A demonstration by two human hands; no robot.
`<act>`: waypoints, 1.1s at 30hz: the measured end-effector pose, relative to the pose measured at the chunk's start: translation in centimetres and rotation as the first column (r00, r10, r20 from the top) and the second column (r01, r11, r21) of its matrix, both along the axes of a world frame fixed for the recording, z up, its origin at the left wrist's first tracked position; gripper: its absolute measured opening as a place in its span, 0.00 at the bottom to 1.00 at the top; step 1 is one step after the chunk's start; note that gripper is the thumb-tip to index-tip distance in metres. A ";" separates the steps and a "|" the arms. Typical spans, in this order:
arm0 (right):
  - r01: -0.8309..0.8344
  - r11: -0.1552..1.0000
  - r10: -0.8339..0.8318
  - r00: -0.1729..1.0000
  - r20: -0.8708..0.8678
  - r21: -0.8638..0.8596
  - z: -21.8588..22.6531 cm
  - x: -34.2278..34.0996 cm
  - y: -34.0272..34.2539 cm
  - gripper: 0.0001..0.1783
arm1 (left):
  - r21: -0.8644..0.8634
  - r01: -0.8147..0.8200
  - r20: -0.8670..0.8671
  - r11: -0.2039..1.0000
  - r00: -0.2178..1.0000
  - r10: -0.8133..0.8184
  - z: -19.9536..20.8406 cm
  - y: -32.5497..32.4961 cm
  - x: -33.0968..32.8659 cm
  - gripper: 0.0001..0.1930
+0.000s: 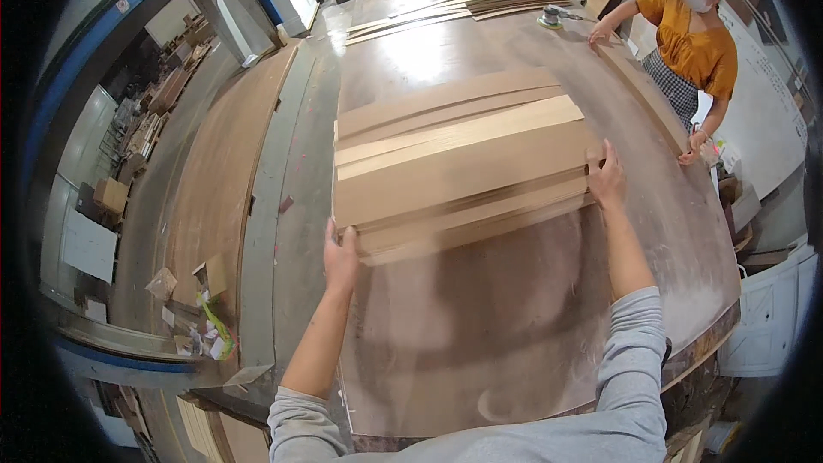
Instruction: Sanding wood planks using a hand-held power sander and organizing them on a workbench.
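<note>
A stack of thin wooden boards (459, 163) lies across the brown worktable (514, 317). My left hand (339, 255) grips the stack's near left corner. My right hand (608, 178) holds its right end, fingers curled over the edge. Both grey-sleeved forearms reach up from the lower edge. The boards are light tan and slightly fanned out.
A person in an orange top (696, 39) stands at the table's right side, hands on a long board (639, 90). A sander (550, 15) and more strips (463, 9) lie at the far end. Long panels (219, 171) and scrap pieces (193, 304) cover the floor to the left.
</note>
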State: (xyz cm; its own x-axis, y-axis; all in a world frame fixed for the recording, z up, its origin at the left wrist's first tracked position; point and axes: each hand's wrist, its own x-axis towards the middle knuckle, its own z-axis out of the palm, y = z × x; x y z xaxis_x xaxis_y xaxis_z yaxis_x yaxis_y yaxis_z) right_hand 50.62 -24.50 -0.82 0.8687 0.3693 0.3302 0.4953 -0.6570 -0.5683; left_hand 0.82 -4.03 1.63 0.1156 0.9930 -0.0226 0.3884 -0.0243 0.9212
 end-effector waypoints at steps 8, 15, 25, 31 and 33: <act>-0.619 0.749 0.653 0.625 0.428 -0.237 2.7 -7.2 2.4 0.31 | 0.455 0.629 -0.705 0.630 0.687 -0.177 2.5 1.6 1.3 0.27; -0.640 0.756 0.653 0.723 0.224 -0.137 3.0 -8.0 2.8 0.27 | 0.448 0.585 -0.595 0.676 0.760 -0.263 2.9 1.8 1.9 0.19; -0.698 0.711 0.702 0.697 0.146 -0.084 3.1 -6.7 3.2 0.25 | 0.344 0.635 -0.642 0.692 0.697 -0.321 4.5 2.5 2.0 0.17; -0.680 0.733 0.678 0.725 0.120 -0.028 5.1 -7.0 3.2 0.23 | 0.426 0.568 -0.585 0.704 0.767 -0.265 5.9 2.4 2.3 0.17; -0.679 0.735 0.674 0.728 0.123 -0.006 5.9 -7.2 2.4 0.22 | 0.466 0.568 -0.528 0.678 0.793 -0.302 6.3 1.9 1.8 0.17</act>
